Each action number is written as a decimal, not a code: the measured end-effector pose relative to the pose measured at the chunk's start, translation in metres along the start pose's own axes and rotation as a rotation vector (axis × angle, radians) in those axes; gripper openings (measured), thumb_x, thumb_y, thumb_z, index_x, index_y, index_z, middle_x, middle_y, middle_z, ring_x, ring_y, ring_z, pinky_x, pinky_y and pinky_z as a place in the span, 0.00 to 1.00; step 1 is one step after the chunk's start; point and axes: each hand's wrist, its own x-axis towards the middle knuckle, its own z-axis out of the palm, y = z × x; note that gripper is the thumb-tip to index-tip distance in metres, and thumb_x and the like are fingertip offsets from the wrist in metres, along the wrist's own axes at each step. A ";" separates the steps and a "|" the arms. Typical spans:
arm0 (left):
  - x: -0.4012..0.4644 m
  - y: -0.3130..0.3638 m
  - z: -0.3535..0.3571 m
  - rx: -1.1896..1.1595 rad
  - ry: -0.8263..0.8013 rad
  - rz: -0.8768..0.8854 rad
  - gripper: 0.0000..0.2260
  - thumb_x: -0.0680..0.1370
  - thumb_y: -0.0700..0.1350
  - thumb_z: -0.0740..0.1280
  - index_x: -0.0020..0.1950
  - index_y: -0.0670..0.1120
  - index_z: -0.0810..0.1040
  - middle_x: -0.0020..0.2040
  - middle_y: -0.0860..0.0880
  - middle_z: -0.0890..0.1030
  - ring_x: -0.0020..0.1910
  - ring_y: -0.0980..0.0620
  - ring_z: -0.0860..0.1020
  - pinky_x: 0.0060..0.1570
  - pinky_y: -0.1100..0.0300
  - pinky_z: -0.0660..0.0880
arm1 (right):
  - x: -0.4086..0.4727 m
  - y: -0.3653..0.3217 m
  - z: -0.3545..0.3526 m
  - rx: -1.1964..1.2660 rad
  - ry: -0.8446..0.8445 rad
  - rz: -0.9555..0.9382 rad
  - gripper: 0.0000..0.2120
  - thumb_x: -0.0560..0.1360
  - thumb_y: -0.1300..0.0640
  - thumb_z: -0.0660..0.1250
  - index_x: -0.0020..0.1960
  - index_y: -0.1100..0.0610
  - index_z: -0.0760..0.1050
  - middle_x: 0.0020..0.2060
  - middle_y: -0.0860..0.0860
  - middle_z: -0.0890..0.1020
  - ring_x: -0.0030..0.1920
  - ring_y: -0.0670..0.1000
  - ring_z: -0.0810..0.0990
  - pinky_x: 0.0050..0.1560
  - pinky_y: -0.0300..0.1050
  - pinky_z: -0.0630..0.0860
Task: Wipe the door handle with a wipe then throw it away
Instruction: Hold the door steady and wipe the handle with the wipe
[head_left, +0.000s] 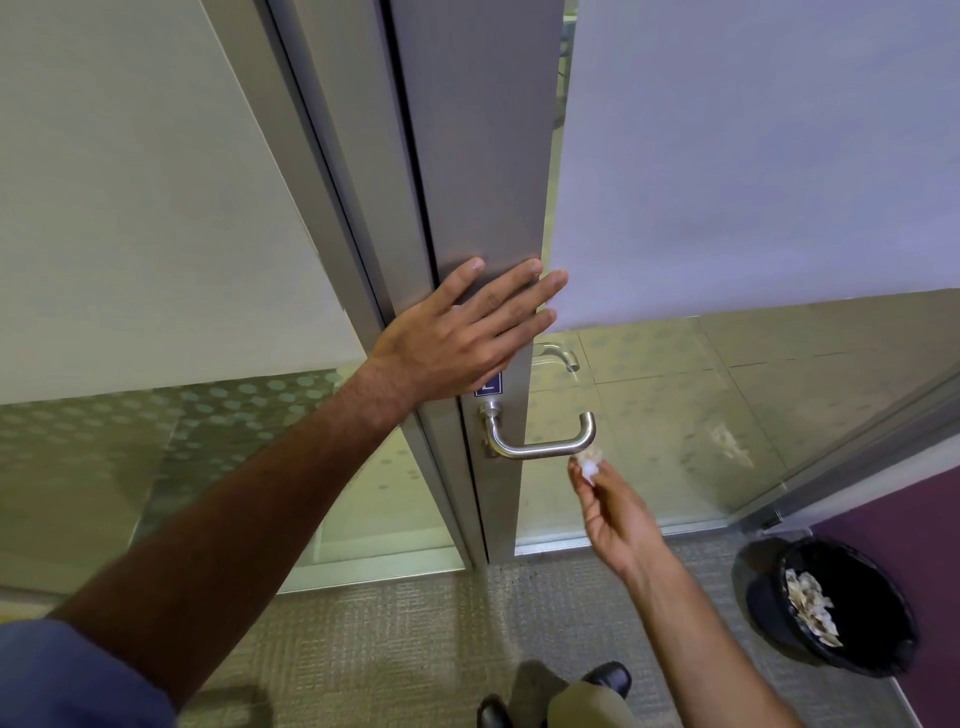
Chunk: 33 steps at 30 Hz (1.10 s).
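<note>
A brushed-metal lever door handle (540, 441) sticks out from the grey edge of the glass door (483, 182). My left hand (462, 332) lies flat on the door just above the handle, fingers spread, holding nothing. My right hand (615, 514) is below and to the right of the handle and pinches a small crumpled white wipe (589, 464) between fingertips. The wipe sits just under the handle's free end, touching it or nearly so. A black bin (852, 603) with used wipes inside stands on the floor at the lower right.
A second handle (561, 356) shows through the glass on the door's far side. Frosted glass panels flank the door. A purple wall (914, 561) rises behind the bin. My black shoes (608, 678) stand on the beige carpet near the bottom edge.
</note>
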 end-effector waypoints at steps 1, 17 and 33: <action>0.000 0.000 -0.001 0.001 -0.001 0.001 0.23 0.89 0.53 0.58 0.84 0.48 0.68 0.85 0.46 0.63 0.83 0.45 0.64 0.79 0.41 0.49 | 0.006 -0.012 0.002 -0.197 0.096 -0.146 0.13 0.73 0.71 0.68 0.57 0.65 0.78 0.50 0.64 0.85 0.47 0.56 0.87 0.45 0.43 0.84; 0.001 0.000 -0.004 -0.048 0.025 -0.022 0.22 0.89 0.53 0.60 0.82 0.49 0.71 0.84 0.47 0.65 0.82 0.46 0.66 0.78 0.42 0.57 | 0.025 -0.055 0.039 -1.113 -0.076 -0.416 0.12 0.72 0.73 0.66 0.43 0.59 0.85 0.37 0.55 0.87 0.41 0.53 0.82 0.43 0.44 0.79; 0.003 -0.002 -0.008 -0.020 0.011 0.009 0.23 0.89 0.52 0.60 0.83 0.48 0.69 0.84 0.47 0.66 0.81 0.46 0.67 0.76 0.43 0.58 | 0.007 0.048 0.094 -1.811 -0.276 -0.917 0.07 0.79 0.57 0.63 0.48 0.60 0.78 0.49 0.54 0.75 0.43 0.57 0.78 0.41 0.45 0.73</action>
